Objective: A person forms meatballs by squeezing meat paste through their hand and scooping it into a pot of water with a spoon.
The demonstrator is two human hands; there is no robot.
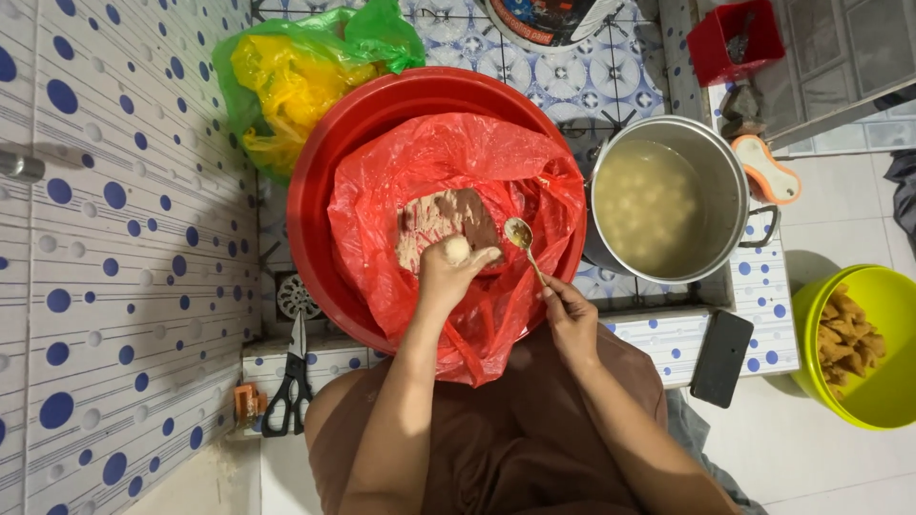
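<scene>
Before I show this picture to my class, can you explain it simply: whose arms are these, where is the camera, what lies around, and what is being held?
There is one picture, taken by a camera worn on a person's head, looking straight down. The two arms are that person's own; there is no machine.

The left hand squeezes a small pale ball of paste out at the top of its fist. The right hand holds a metal spoon beside that ball.

Under the hands sits a big red basin lined with a red plastic bag that holds pinkish paste. To the right stands a metal pot of cloudy liquid with pale balls in it. Around them lie scissors, a dark phone, a green-yellow tub of brown fried pieces, and a green bag, all on a tiled floor.
</scene>
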